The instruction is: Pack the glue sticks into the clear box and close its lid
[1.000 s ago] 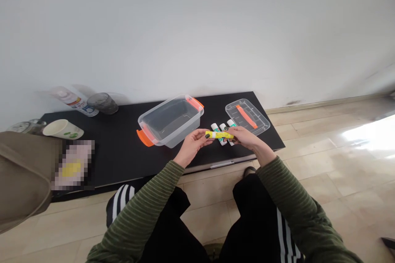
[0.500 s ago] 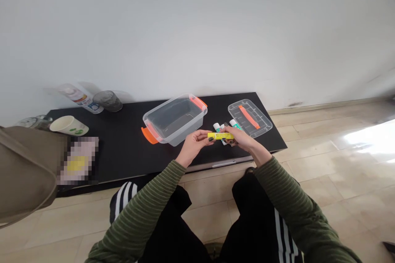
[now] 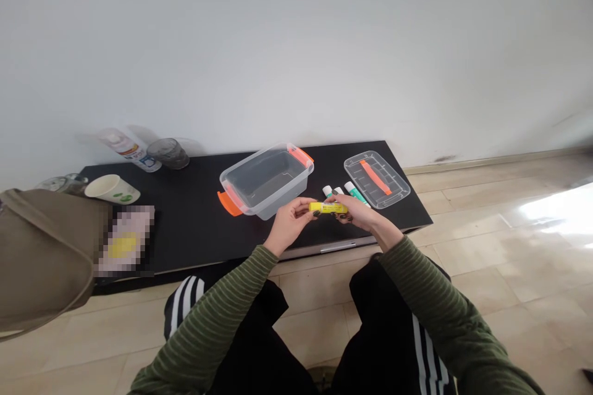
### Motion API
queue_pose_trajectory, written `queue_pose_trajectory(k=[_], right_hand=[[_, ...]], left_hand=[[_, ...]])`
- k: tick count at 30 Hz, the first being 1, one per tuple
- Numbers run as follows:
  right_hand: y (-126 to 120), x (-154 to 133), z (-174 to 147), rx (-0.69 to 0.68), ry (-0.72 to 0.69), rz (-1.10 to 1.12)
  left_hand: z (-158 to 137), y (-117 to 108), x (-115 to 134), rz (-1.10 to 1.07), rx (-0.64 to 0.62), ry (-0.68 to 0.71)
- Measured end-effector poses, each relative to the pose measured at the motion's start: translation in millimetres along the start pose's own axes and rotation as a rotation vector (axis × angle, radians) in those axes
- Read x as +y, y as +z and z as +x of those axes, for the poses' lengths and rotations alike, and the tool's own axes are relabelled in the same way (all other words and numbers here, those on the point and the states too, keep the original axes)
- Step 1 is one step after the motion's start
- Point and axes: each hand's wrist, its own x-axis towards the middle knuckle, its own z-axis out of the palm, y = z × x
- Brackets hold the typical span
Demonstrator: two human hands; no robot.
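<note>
A yellow glue stick (image 3: pixel 328 207) lies level between my two hands, above the table's front edge. My left hand (image 3: pixel 293 222) pinches its left end between thumb and fingers. Closed round its right end is my right hand (image 3: pixel 356 213). Just beyond the right hand lie several white-capped glue sticks (image 3: pixel 356 192) with green bodies, partly hidden by the fingers. Behind my left hand stands a clear plastic box (image 3: pixel 286 199) with orange latches, its top uncovered. Its clear lid (image 3: pixel 398 188), with an orange handle, rests flat on the right.
The black table (image 3: pixel 194 228) stands against the wall. On its left are a paper cup (image 3: pixel 109 189), a dark glass (image 3: pixel 169 153) and a spray can (image 3: pixel 134 151). A brown bag (image 3: pixel 46 259) and a blurred pinkish item (image 3: pixel 132 228) lie nearer the front left.
The glue stick has turned slightly in my fingers, showing a barcode-like patch. My right hand has shifted a little, uncovering more of the glue sticks. The camera view has moved slightly.
</note>
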Motion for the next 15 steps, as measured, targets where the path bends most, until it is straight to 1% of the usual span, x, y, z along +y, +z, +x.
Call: queue_pose_trajectory(k=[2, 5, 7, 8, 10, 12, 13, 14, 15], right_hand=[[3.2, 0.1, -0.9, -0.055, -0.005, 0.058], [9.6, -1.1, -3.9, -0.132, -0.054, 0.126], [12.8, -2.1, -5.6, -0.132, -0.110, 0.169], [13.7, -2.3, -5.7, -0.115, -0.138, 0.192], [13.6, -2.1, -4.4, -0.072, -0.180, 0.211], [12.6, -1.2, -1.3, -0.040, -0.216, 0.187], [12.5, -0.7, 0.5, -0.035, -0.234, 0.160], [13.0, -0.3, 2.4, -0.033, -0.254, 0.125], [14.4, 0.0, 4.0, -0.033, -0.274, 0.081]], left_hand=[[-3.2, -5.2, 6.3, 0.184, 0.026, 0.110], [-8.9, -21.8, 22.8, 0.578, 0.119, 0.355], [-11.2, -41.1, 34.3, 0.772, 0.240, 0.471], [-11.2, -53.3, 38.5, 0.829, 0.330, 0.489], [-8.2, -81.1, 41.5, 0.890, 0.536, 0.438], [-1.9, -109.4, 36.6, 0.898, 0.700, 0.299], [1.8, -121.8, 31.9, 0.868, 0.752, 0.213], [5.3, -132.2, 26.7, 0.816, 0.768, 0.123], [8.2, -140.0, 21.6, 0.744, 0.749, 0.055]])
